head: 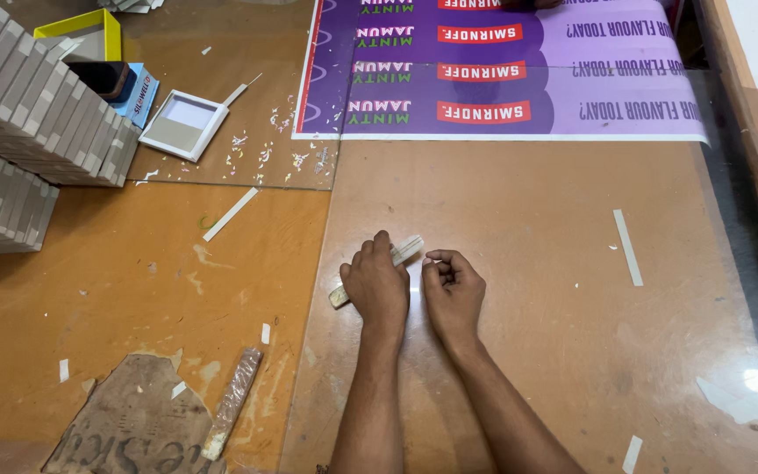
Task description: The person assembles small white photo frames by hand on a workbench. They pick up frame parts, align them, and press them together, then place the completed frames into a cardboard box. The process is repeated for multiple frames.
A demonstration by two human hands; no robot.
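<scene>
A large purple printed sheet (pixel 519 70) with red label patches and white edging is lying flat on the bench (pixel 554 290), well beyond both hands and slightly to their right. Far off to the upper left of the left hand (pixel 377 285), grey card pieces are being kept in slanted stacks (pixel 28 96), with a yellow-rimmed tray (pixel 81 26), a small blue packet (pixel 140 92) and a white square frame (pixel 183 125) beside them. A pale narrow stick (pixel 388 263) is being held down under the curled fingers of the left hand; its long axis is running diagonally, one end pointing up and right past the fingertips, the other poking out low at the left by the thumb. The right hand (pixel 454 290) is being held loosely closed just beside the left, its fingertips near the stick's upper end; contact cannot be told.
</scene>
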